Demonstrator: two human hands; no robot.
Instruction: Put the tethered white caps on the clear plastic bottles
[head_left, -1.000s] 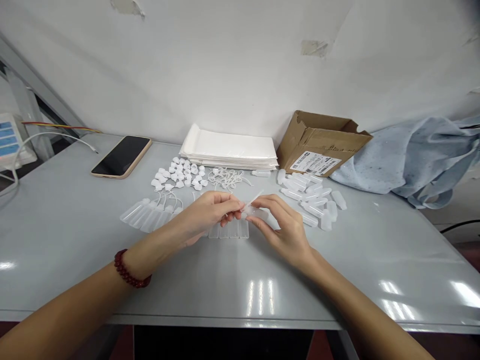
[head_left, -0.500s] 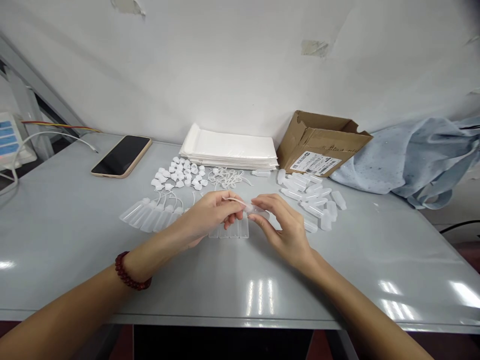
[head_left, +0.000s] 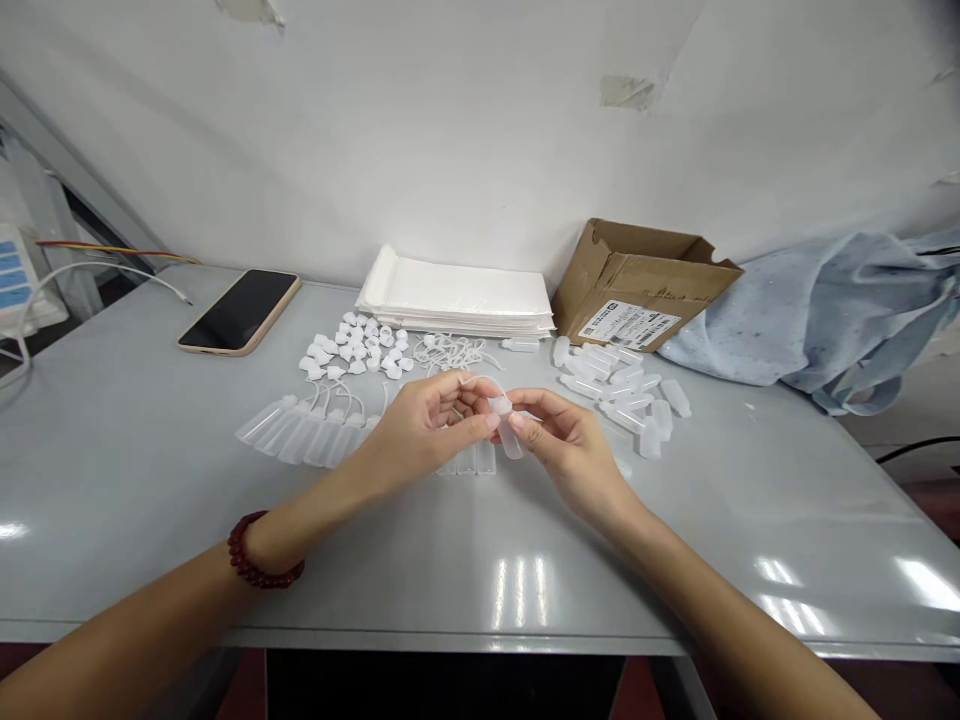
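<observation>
Together, the left hand (head_left: 427, 425) and the right hand (head_left: 574, 450) meet above the bench (head_left: 112, 500), their fingertips closed on a translucent plastic bottle (head_left: 510, 438). The bottle is tilted, with its white-tipped neck (head_left: 499, 405) up at the fingertips and its base pointing down toward the bench. A thin white cord (head_left: 480, 381) arcs just above the left fingers (head_left: 465, 398). Whether the bottle holds anything cannot be told.

Directly beneath the hands, a row of flat translucent bottles (head_left: 466, 460) lies partly hidden. Further left, more bottles (head_left: 300, 433) lie side by side, with cords curling from their necks. A loose group of bottles (head_left: 619, 390) lies right of the hands, and a single bottle (head_left: 520, 345) sits just behind them. Farther back are a cluster of small white caps (head_left: 352, 345) and a tangle of white cords (head_left: 450, 352).

Along the wall sit a stack of white padded mailers (head_left: 455, 305) and an open cardboard box (head_left: 637, 285), its contents hidden by its flaps and walls. A smartphone (head_left: 240, 312) lies to the left, and a crumpled blue-grey cloth (head_left: 810, 320) lies to the right.
</observation>
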